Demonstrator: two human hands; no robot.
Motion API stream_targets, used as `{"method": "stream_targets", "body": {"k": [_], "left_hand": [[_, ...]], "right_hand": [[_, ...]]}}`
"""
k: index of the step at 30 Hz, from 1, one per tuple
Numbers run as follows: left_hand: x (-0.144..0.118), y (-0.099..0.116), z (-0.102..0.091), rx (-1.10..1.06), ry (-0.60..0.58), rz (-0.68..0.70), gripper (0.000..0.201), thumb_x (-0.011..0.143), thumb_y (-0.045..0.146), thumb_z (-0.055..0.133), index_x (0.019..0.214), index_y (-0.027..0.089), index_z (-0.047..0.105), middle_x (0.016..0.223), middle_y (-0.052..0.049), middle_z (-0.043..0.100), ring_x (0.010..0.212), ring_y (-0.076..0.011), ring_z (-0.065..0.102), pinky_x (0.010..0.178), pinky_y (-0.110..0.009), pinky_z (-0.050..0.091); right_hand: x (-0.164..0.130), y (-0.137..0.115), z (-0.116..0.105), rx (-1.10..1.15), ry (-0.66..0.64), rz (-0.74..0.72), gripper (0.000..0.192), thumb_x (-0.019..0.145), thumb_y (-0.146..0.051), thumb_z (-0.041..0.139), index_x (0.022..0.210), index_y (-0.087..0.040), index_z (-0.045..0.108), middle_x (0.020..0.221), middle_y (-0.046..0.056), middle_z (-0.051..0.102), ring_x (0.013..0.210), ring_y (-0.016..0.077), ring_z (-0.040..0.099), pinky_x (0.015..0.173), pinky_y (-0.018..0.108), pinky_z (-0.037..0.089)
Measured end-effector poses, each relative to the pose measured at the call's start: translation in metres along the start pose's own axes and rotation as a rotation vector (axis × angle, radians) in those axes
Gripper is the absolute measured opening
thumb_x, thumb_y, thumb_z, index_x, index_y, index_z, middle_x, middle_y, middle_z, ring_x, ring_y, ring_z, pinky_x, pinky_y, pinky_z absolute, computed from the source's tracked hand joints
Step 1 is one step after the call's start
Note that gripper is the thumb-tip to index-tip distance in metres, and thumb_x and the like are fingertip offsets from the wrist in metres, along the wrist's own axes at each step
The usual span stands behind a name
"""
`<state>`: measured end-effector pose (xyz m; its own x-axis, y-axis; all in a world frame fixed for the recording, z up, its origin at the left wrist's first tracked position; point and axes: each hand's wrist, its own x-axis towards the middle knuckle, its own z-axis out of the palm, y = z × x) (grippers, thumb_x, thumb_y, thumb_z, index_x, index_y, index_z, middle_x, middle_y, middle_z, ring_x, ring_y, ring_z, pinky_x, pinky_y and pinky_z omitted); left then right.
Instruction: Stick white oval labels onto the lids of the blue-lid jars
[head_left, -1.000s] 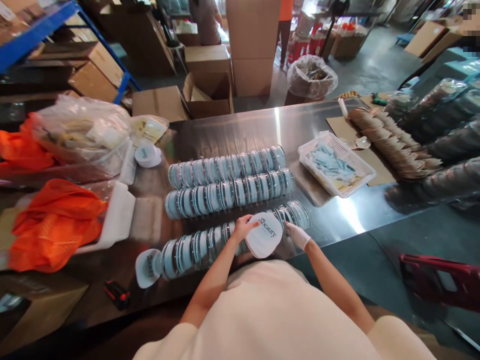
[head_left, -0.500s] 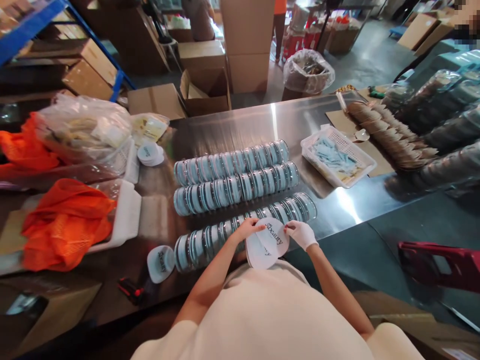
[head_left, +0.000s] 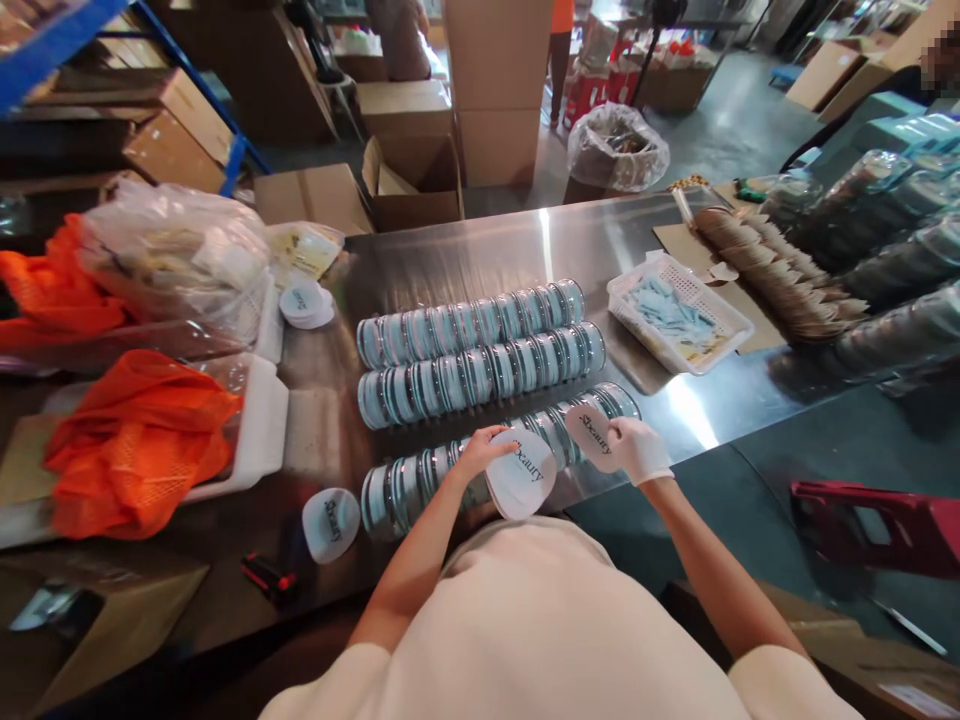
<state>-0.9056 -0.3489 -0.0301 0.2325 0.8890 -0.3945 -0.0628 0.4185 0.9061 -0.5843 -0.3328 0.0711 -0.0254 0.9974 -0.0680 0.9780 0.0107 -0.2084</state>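
My bare left hand holds a stack of round white printed cards over the near row of clear round cases. My gloved right hand pinches a single round white card lifted off to the right, above that row's right end. Two more rows of clear cases lie side by side further back on the steel table. One loose white card lies at the near row's left end.
A white basket of blue sachets stands right of the rows, beside a fan of brown paper pieces. Orange mesh in a white tray and a plastic bag fill the left. A small black-and-red tool lies near the front edge.
My right hand has pulled one card off the stack and moved it right and up. My left hand still holds the rest of the stack.
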Motion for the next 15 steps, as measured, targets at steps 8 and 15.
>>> {"method": "stream_targets", "body": {"k": [8,15], "left_hand": [[0.009,-0.01,0.001,-0.097,0.127,0.012,0.063,0.053,0.053,0.094,0.097,0.012,0.075,0.084,-0.005,0.076,0.068,-0.0167,0.066,0.064,-0.027,0.052],[0.011,-0.018,0.001,-0.101,0.116,0.026,0.061,0.053,0.052,0.094,0.096,0.013,0.074,0.084,-0.006,0.075,0.069,-0.0181,0.067,0.065,-0.028,0.053]], "right_hand": [[0.037,-0.017,0.005,-0.113,-0.236,0.034,0.027,0.092,-0.024,0.05,0.096,-0.019,0.077,0.101,0.01,0.076,0.092,0.0214,0.069,0.076,0.028,0.043],[0.024,-0.023,0.098,0.135,-0.159,0.078,0.035,0.098,-0.026,0.045,0.111,-0.021,0.077,0.117,0.01,0.075,0.109,0.0195,0.068,0.093,0.025,0.047]]}}
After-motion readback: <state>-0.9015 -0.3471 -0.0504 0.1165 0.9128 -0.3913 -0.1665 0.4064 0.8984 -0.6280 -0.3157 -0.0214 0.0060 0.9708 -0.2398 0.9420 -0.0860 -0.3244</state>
